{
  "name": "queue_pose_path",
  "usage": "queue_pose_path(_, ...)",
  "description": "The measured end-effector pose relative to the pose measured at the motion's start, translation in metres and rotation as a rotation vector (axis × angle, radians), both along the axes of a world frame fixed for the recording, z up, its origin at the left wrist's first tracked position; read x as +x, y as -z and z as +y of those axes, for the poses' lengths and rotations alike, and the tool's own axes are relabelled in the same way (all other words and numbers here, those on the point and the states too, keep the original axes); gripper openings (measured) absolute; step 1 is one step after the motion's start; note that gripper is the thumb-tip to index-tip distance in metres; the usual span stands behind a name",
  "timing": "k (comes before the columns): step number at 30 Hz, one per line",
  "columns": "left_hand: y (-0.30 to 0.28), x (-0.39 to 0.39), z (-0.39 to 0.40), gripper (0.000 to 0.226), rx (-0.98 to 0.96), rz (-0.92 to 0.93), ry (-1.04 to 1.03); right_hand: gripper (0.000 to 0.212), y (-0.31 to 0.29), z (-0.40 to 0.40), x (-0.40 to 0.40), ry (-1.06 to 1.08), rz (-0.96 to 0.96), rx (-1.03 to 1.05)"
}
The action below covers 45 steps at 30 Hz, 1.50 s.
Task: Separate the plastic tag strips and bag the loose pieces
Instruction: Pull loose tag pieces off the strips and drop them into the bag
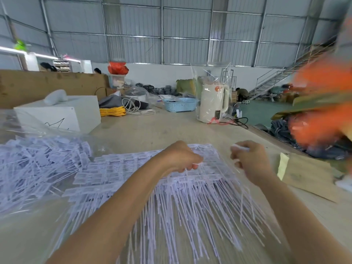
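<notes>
Wooden table (171, 126) bare beyond tag strips (190, 187); left hand (181, 157) fingers pinch strips, right hand (247, 159) fingers pinch loose piece (240, 148).

Two hands, left (181, 158) and right (247, 159); one white kettle (212, 103); one blue basket (180, 104); one white box (62, 114); tag strips (152, 180) too many to count.
</notes>
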<state>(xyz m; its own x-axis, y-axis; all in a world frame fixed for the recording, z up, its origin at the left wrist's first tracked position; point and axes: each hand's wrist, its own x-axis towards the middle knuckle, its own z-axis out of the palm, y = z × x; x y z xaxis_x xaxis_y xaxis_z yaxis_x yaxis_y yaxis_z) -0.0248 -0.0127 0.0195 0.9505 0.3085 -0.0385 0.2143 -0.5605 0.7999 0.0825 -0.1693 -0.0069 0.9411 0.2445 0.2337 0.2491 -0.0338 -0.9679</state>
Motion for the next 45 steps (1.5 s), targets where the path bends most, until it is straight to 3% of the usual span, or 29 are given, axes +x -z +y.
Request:
queue_pose_path(3,-0.004,-0.002,0.003,0.023,0.002,-0.042,0.090,0.014,-0.014,-0.004,-0.003,-0.314,0.347,0.386)
queue_pose_path(5,-0.003,-0.003,0.002,0.013,0.047,0.041,0.182,0.018,-0.014,0.004,-0.014,-0.511,0.446,0.336)
queue_pose_path(7,0.002,-0.004,0.003,0.015,0.129,0.119,0.235,0.019,-0.009,0.011,-0.021,-0.532,0.382,0.135)
queue_pose_path(10,0.005,-0.006,0.005,0.006,0.169,0.083,0.220,0.013,-0.003,0.013,-0.023,-0.463,0.265,-0.050)
queue_pose_path(15,0.005,-0.005,0.007,0.013,0.209,0.004,0.203,0.016,0.007,0.023,-0.031,-0.553,0.286,0.018)
queue_pose_path(19,0.007,-0.005,0.009,0.017,0.154,-0.049,0.177,0.015,0.008,0.029,-0.035,-0.486,0.160,0.025)
queue_pose_path(23,0.009,-0.005,0.015,0.038,0.206,0.073,0.101,0.014,0.008,0.028,-0.031,-0.456,0.119,0.054)
queue_pose_path(27,0.010,-0.008,0.016,0.031,-0.057,0.023,0.128,0.006,0.011,0.028,-0.029,-0.494,0.096,0.039)
queue_pose_path(37,0.005,0.000,0.008,0.028,0.004,-0.003,-0.029,0.002,0.010,0.028,-0.034,-0.441,-0.094,-0.125)
queue_pose_path(43,-0.002,-0.004,0.006,0.028,-0.152,0.002,-0.034,0.012,0.009,0.029,-0.038,-0.380,-0.267,-0.155)
queue_pose_path(45,-0.005,-0.008,0.005,0.033,-0.295,0.050,0.036,0.016,0.013,0.029,-0.032,-0.286,-0.365,-0.225)
